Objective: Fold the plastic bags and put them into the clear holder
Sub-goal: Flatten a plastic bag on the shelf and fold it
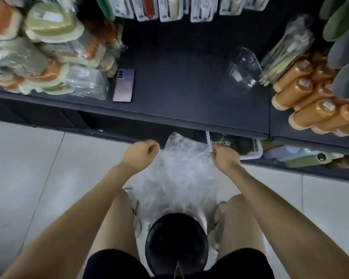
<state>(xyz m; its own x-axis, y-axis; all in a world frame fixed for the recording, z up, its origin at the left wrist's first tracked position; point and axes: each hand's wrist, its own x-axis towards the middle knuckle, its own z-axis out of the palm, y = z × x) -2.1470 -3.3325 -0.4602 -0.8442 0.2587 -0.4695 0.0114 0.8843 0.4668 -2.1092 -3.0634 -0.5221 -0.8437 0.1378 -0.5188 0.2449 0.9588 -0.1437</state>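
Clear plastic holder (243, 71) stood on dark shelf (179, 77), contents unclear. Crumpled transparent plastic bag (179, 172) hung spread below shelf edge, top corners pinched by curled fingers of left hand (141, 153) and right hand (225, 158).

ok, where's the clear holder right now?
Head view: the clear holder sits on the dark shelf, right of centre, just left of the orange bottles and far right of the purple phone.

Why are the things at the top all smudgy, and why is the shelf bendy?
Head view: the green and orange wrapped packs at the top left are smeared by blur; the wide-angle lens bows the edge of the dark grey shelf; dim light leaves the clear plastic holder only faint glints; the purple phone looks sharper.
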